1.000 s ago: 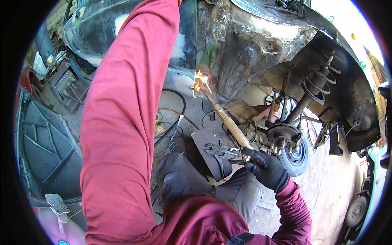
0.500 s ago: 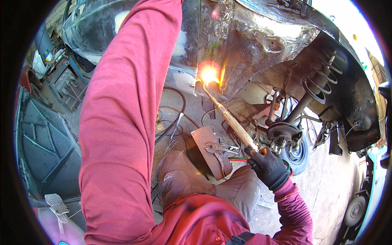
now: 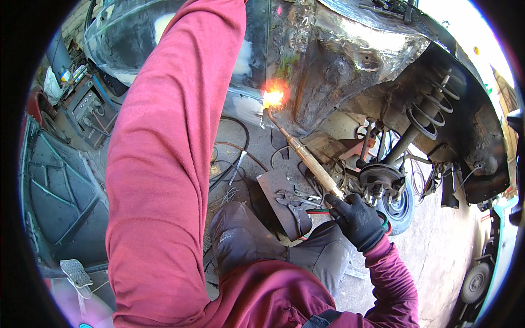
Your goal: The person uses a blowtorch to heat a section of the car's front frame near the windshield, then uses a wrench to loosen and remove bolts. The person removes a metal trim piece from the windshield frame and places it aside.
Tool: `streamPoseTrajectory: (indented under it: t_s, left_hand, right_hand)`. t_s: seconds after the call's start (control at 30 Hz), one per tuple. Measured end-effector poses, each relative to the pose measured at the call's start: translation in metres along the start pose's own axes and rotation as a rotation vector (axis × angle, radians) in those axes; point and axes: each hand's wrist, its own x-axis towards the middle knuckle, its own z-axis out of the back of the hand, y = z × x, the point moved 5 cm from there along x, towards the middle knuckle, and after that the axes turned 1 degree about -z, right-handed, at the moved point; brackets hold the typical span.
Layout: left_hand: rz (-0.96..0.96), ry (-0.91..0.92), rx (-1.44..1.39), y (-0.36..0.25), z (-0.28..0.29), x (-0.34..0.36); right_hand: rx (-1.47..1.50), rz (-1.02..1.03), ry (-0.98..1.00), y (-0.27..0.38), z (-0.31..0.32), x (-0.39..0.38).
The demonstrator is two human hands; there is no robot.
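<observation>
In a black glove, my right hand is wrapped round the rear end of a gas torch. The torch slants up and to the left, its bent tip at a car's bare metal body. A bright orange flame glows at the lower edge of the body panel, beside a vertical seam. Red and green hoses run near the gloved hand. My left arm, in a red sleeve, reaches up past the top edge of the picture, so the left hand is out of sight.
Locking pliers lie on a metal plate by my knees. To the right hang a coil-spring strut and brake disc, with a wheel behind. A welding machine and car door stand at the left.
The torch tip and its flame have shifted slightly left along the panel edge. The glow is smaller. My right hand stays closed on the torch.
</observation>
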Motion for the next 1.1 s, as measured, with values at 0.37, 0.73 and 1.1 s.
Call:
streamPoseTrajectory:
  t_s: [0.37, 0.73, 1.1]
  left_hand:
    - [-0.013, -0.004, 0.043, 0.0011, -0.0009, 0.0]
    - [0.004, 0.009, -0.02, -0.0003, -0.0005, 0.0]
    - [-0.022, -0.024, 0.003, -0.002, 0.0013, -0.0002]
  right_hand:
    - [0.019, -0.01, 0.019, 0.0026, 0.0018, -0.0073]
    - [0.043, 0.003, 0.011, 0.0036, 0.0006, -0.008]
    - [0.087, 0.018, -0.025, 0.0079, 0.0057, -0.0056]
